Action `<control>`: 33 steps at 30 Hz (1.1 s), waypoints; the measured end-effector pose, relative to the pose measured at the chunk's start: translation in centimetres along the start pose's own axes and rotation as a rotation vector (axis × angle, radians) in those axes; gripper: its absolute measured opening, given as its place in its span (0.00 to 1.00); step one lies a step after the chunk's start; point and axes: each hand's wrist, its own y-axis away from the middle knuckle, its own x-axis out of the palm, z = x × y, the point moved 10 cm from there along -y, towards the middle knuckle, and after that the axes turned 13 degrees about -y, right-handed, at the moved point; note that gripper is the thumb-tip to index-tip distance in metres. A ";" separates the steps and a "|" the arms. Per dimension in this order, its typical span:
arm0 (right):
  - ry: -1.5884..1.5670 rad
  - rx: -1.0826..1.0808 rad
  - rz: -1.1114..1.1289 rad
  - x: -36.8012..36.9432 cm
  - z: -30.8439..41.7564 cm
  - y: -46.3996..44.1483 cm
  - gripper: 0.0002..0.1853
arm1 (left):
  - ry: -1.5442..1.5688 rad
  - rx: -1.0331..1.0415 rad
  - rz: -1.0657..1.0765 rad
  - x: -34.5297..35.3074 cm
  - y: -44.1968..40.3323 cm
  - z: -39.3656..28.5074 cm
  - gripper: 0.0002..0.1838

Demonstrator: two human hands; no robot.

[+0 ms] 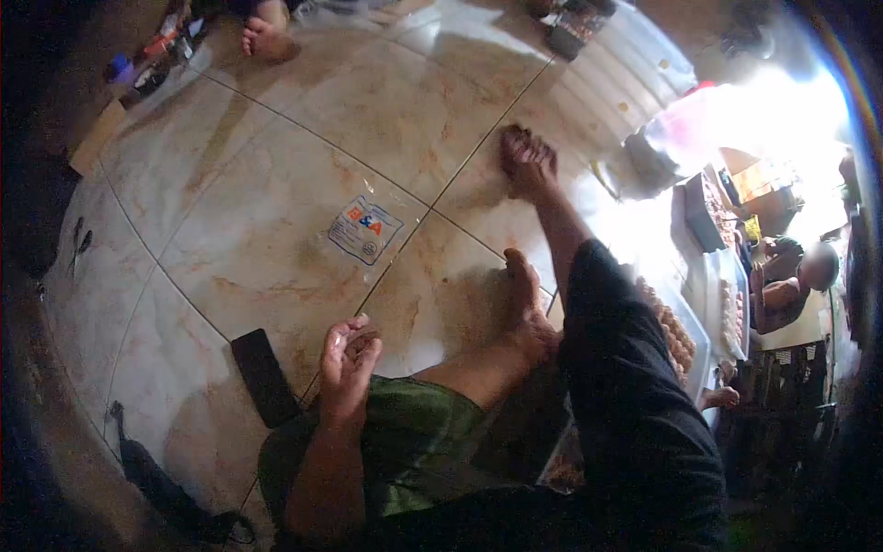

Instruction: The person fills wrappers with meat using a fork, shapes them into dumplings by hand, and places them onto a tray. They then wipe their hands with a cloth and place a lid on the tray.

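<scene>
My left hand [349, 359] hangs above the tiled floor [248, 230], near my bent leg in green shorts [414, 442]. Its fingers are loosely curled and apart, and I see nothing in them. A dark flat rectangular thing like a phone [265, 377] lies on the tiles to the left of this hand. Farther ahead, a clear plastic packet [368, 230] with blue and orange print lies flat on the floor. My right hand does not show.
My bare feet [529, 166] rest on the floor. At the right stand a tray of brown lumpy items [671, 331], a grey box [706, 212] and a seated person [782, 290]. Another person's foot [267, 37] is at the top left. A dark strap [161, 478] lies lower left.
</scene>
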 end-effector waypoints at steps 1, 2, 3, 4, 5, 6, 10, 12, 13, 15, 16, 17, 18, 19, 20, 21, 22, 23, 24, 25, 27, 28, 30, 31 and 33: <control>-0.021 -0.034 0.033 -3.7 3.9 0.8 0.21 | -0.003 -0.017 0.011 0.0 0.2 0.2 0.17; -0.030 0.018 0.228 -6.4 6.5 0.9 0.20 | -0.004 -0.037 0.024 0.1 0.4 0.5 0.16; -0.038 0.076 0.425 -10.3 9.6 1.2 0.19 | -0.011 0.015 0.049 0.2 0.5 0.0 0.17; -0.047 0.140 0.622 -12.6 10.9 2.4 0.18 | -0.019 0.065 0.077 0.1 0.5 -0.4 0.17; -0.165 0.122 0.509 -15.5 11.4 2.4 0.18 | -0.026 0.111 0.108 0.3 0.5 -0.7 0.17; -0.281 0.101 0.394 -18.7 11.6 2.6 0.18 | -0.088 0.077 0.057 0.2 0.2 -0.1 0.20; -0.660 -0.198 0.145 -31.8 13.6 5.5 0.10 | 0.025 0.034 0.161 2.9 1.6 0.9 0.23; -0.837 -0.118 0.123 -38.1 13.9 9.4 0.11 | 0.092 0.052 0.222 4.4 2.9 0.8 0.25; -0.930 -0.061 0.113 -40.9 13.8 11.7 0.12 | 0.114 0.044 0.258 5.2 3.8 0.7 0.26; -0.833 -0.007 0.074 -44.4 13.3 17.5 0.13 | 0.171 0.100 0.297 6.3 5.9 -0.7 0.33; -0.779 -0.098 0.018 -46.7 14.5 21.1 0.13 | 0.170 0.120 0.319 6.5 6.2 -0.3 0.33; -0.947 0.066 0.034 -45.7 13.2 25.4 0.14 | 0.167 0.142 0.345 6.6 6.7 0.1 0.34; -0.892 0.066 0.037 -47.1 14.3 28.6 0.14 | 0.210 0.131 0.437 7.8 9.1 -1.0 0.35; -0.836 0.065 0.052 -48.5 15.4 31.8 0.15 | 0.261 0.110 0.522 9.1 12.8 -2.8 0.36; -0.913 0.090 0.027 -48.5 15.4 35.5 0.15 | 0.318 0.094 0.600 10.2 16.0 -3.6 0.36; -0.983 0.088 -0.011 -48.1 15.3 38.5 0.15 | 0.282 0.101 0.756 12.2 18.6 -3.4 0.37; -1.024 0.154 -0.004 -47.9 15.5 41.3 0.15 | 0.246 0.101 0.905 13.7 21.7 -2.4 0.38; -1.089 0.123 -0.042 -48.6 16.1 43.4 0.13 | 0.201 0.085 1.052 14.8 25.2 -1.2 0.38; -1.057 0.097 -0.044 -48.3 16.2 45.5 0.12 | 0.117 0.121 1.157 16.1 28.7 -0.2 0.38; -1.015 0.062 -0.040 -48.7 16.0 47.0 0.11 | 0.045 0.166 1.261 17.9 32.4 0.2 0.37; -1.041 0.181 0.001 -48.4 15.1 50.1 0.11 | -0.114 0.258 1.283 19.4 37.5 1.1 0.32; -1.053 0.226 0.029 -48.4 14.4 51.2 0.11 | -0.270 0.295 1.247 20.0 39.3 1.5 0.31; -0.982 0.188 -0.042 -49.7 13.0 52.6 0.11 | -0.374 0.429 1.171 21.0 40.7 1.4 0.25; -0.950 0.168 -0.082 -50.5 12.2 52.9 0.11 | -0.422 0.463 1.158 21.5 41.0 1.6 0.24; -0.928 0.237 -0.065 -51.7 9.9 54.2 0.12 | -0.525 0.514 1.132 22.3 41.6 1.3 0.22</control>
